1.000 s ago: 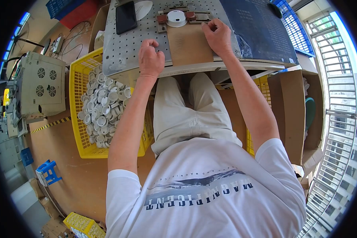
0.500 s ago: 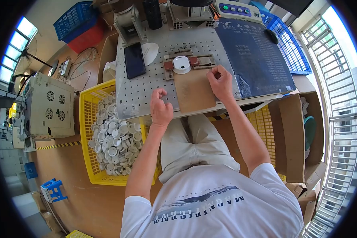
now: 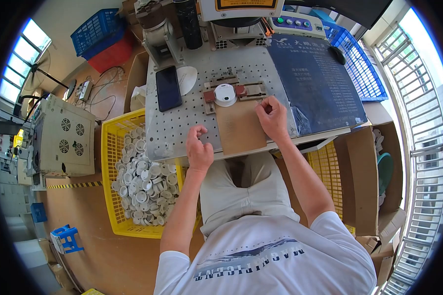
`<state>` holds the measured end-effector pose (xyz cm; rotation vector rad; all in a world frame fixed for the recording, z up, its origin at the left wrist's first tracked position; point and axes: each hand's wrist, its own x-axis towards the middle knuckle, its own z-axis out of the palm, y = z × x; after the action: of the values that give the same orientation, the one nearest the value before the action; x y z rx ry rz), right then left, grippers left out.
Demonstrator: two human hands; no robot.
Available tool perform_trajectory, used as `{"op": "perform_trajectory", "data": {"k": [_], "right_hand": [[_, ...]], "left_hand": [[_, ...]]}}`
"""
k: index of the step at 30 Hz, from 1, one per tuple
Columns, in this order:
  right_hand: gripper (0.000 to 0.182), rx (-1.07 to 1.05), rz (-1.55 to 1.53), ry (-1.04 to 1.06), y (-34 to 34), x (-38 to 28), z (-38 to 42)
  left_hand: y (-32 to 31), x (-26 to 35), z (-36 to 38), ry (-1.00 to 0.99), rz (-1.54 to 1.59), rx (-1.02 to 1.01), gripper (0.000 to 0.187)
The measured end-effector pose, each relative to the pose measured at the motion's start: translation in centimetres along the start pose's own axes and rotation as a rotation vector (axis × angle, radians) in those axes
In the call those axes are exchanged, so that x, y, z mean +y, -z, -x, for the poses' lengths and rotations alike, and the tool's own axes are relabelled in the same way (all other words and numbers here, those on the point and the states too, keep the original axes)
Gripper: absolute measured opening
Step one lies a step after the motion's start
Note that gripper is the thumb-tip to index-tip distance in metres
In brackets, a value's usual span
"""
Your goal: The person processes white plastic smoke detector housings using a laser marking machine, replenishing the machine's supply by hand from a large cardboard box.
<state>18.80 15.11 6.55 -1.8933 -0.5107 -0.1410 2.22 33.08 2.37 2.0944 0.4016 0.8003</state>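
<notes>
A white round lid sits in a metal fixture with reddish-brown clamp blocks, on the perforated metal table. Below the lid a piece of brown cardboard lies on the table and reaches its front edge. My left hand hovers by the front edge, left of the cardboard, its fingers loosely curled and apart with nothing between them. Beside the cardboard's upper right corner is my right hand, its fingers curled together; whether they hold anything small is hidden.
A black phone lies on the table's left part. Left of the table stands a yellow basket of white lids. A dark blue board with a mouse covers the table's right. Machine parts stand behind the fixture.
The camera view has tilted up slightly, so the table and its objects appear lower. Both hands stay in nearly the same places with the same finger poses.
</notes>
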Motion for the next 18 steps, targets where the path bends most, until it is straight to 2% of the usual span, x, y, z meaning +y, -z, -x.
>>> {"op": "perform_trajectory", "data": {"k": [4,6,7,9,12,18], "right_hand": [[0.021,-0.04,0.042,0.008,-0.2,-0.2,0.0],[0.023,-0.012,0.16,0.394,-0.8,-0.4,-0.2],[0.023,-0.013,0.157,0.397,-1.2,-0.5,-0.5],[0.035,-0.122,0.211,0.436,-2.1,-1.3,-1.3],[0.045,-0.126,0.291,0.465,-3.7,-2.3,-2.5],[0.048,-0.204,0.399,0.421,-5.7,-2.9,-4.0]], "left_hand": [[-0.1,-0.1,0.0,-0.003,0.011,0.003,0.039],[-0.1,0.0,0.0,-0.006,0.011,0.019,0.038],[-0.1,0.0,0.0,-0.007,0.008,0.023,0.038],[0.0,0.1,0.0,-0.019,-0.001,0.003,0.037],[0.1,0.0,-0.1,-0.019,0.018,0.0,0.036],[0.3,0.3,-0.1,0.001,0.009,0.006,0.036]]}}
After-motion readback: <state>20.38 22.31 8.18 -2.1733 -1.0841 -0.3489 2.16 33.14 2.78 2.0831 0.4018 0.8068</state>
